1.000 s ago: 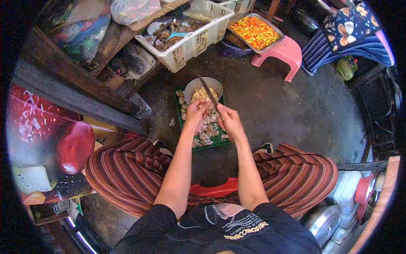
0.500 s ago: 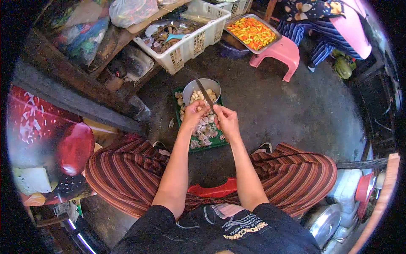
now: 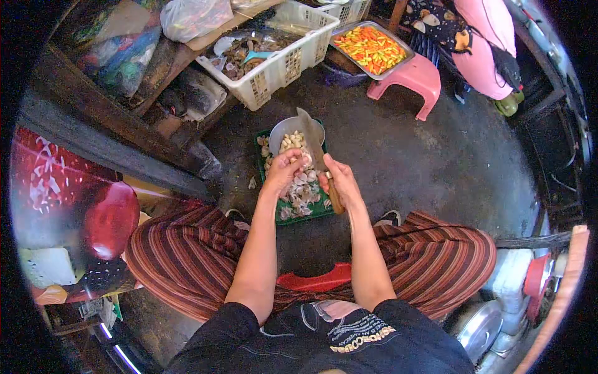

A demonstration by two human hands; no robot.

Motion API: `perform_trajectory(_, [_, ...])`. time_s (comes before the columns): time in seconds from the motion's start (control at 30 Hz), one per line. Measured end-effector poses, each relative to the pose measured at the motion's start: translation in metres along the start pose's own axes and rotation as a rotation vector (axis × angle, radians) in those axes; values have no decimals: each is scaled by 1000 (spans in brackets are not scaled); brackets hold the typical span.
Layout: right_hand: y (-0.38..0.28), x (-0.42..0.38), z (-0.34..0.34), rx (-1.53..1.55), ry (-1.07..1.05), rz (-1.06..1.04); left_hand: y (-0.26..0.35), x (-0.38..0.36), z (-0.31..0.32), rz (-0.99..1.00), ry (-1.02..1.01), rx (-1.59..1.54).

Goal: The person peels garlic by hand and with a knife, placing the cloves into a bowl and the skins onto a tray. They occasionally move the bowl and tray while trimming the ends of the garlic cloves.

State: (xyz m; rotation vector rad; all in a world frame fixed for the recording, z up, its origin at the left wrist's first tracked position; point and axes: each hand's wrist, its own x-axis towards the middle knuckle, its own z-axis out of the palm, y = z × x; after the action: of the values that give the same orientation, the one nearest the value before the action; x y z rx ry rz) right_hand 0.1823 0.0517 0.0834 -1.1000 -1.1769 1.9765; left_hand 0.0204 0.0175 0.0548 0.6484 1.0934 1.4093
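Observation:
My right hand (image 3: 339,177) is wrapped around the wooden handle of a knife (image 3: 311,132), its wide blade pointing up and away. Left of the blade, my left hand (image 3: 286,171) pinches a piece of garlic (image 3: 306,158), partly hidden by the fingers. Just beyond both hands, a grey bowl (image 3: 278,129) holds peeled garlic cloves (image 3: 291,139). It stands on a green tray (image 3: 303,218) that also carries unpeeled garlic and loose papery skins (image 3: 300,198).
A white plastic crate (image 3: 274,87) stands at the back. Right of it, a metal tray (image 3: 410,55) of red and yellow chillies rests by a pink stool (image 3: 430,81). Another person (image 3: 436,22) is at the upper right. A dark wooden beam (image 3: 118,153) runs along my left.
My right hand has turned the knife, so its broad blade and wooden handle now show, and has moved slightly right. My left hand keeps its pinch. The person at upper right has shifted, with pink fabric lower.

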Motion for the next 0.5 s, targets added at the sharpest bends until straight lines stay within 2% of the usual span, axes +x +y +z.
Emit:
perform_trajectory(0.17, [0,-2,4,18,62,-13,1,-2,1,-11,-24,-18])
perform_trajectory(0.33, [12,4,7,58,108,-81,-9,3,5,32,-17,-267])
perform_trajectory(0.37, [13,5,7,31,122,-116,-10,3,7,33,-16,-267])
perform_trajectory(0.43, [14,6,8,-11,121,-148,-12,1,12,56,108,-1])
perform_trajectory(0.5, [17,7,6,-51,121,-178,-11,0,16,28,120,-29])
